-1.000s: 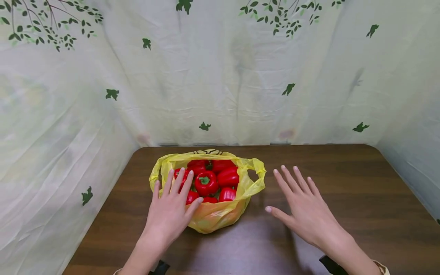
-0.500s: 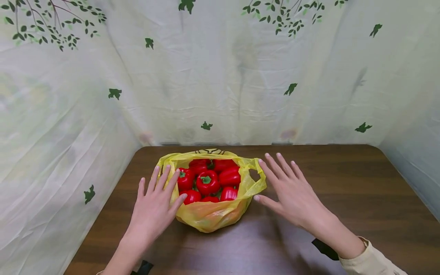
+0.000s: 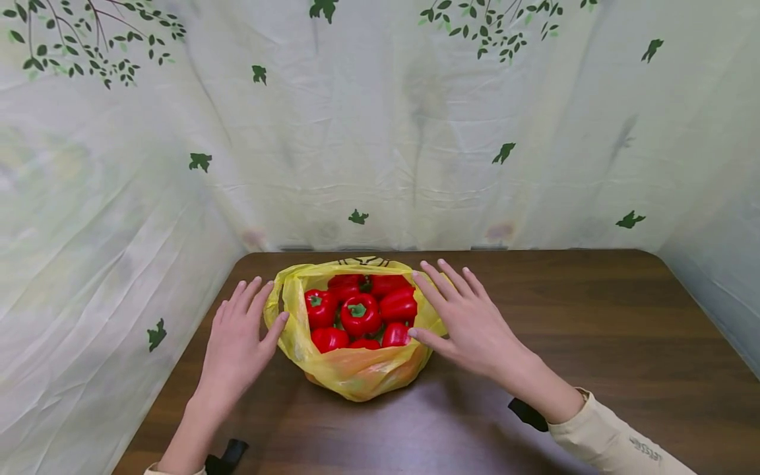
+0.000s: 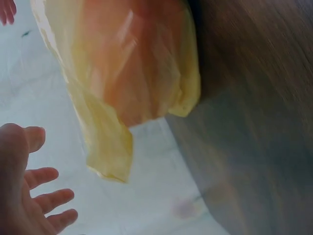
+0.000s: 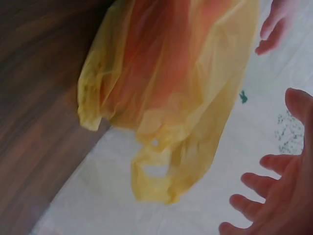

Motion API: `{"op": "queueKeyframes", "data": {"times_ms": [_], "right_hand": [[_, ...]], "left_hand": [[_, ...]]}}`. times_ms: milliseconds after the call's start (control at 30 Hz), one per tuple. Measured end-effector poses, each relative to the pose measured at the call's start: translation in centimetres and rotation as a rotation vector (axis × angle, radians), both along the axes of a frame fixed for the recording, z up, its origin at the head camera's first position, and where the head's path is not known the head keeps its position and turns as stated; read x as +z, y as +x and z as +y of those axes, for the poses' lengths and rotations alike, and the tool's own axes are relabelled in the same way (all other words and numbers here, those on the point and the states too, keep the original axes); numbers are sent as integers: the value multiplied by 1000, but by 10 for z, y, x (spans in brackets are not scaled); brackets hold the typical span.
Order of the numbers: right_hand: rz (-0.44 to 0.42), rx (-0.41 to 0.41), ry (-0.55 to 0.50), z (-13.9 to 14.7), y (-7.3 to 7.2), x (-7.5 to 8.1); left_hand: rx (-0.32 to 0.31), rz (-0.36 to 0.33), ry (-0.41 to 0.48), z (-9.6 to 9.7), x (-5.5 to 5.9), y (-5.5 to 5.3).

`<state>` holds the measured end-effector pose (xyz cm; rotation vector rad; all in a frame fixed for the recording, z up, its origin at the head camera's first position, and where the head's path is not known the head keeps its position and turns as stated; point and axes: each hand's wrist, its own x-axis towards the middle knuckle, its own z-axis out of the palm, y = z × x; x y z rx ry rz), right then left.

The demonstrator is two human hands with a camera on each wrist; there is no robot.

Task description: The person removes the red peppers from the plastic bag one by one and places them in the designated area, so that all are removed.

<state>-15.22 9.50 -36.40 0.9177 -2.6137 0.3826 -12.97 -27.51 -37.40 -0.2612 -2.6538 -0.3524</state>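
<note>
A yellow plastic bag [image 3: 368,373] stands on the table with its mouth open, and several red bell peppers [image 3: 360,315] lie inside. My left hand [image 3: 240,343] hovers at the bag's left handle, fingers spread and holding nothing. Over the right handle is my right hand [image 3: 466,313], its fingers extended and thumb apart, also with nothing in it. In the left wrist view a gap shows between the left hand [image 4: 34,188] and the bag [image 4: 110,142]. The right wrist view likewise shows the right hand [image 5: 279,181] apart from the bag's looped handle [image 5: 151,181].
The brown wooden table [image 3: 594,343] extends to the right of the bag. A pale cloth backdrop [image 3: 380,132] printed with leaves and branches hangs behind the table and along both sides.
My left hand has moved left, from over the peppers to the bag's left side. My right hand has moved left from the table to over the right handle. The bag stays in place.
</note>
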Motion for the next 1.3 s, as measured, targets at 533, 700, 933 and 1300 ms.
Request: {"op": "queueKeyframes", "data": {"times_ms": [533, 700, 933, 1300], "right_hand": [[-64, 168, -193, -32, -12, -7], [-100, 199, -250, -41, -16, -9], [-153, 205, -232, -53, -24, -12], [-318, 222, -222, -66, -37, -23]], "left_hand": [[148, -324, 393, -20, -16, -17], [167, -514, 685, -21, -17, -22], [139, -601, 918, -21, -17, -26], [154, -457, 1135, -20, -1, -21]]}}
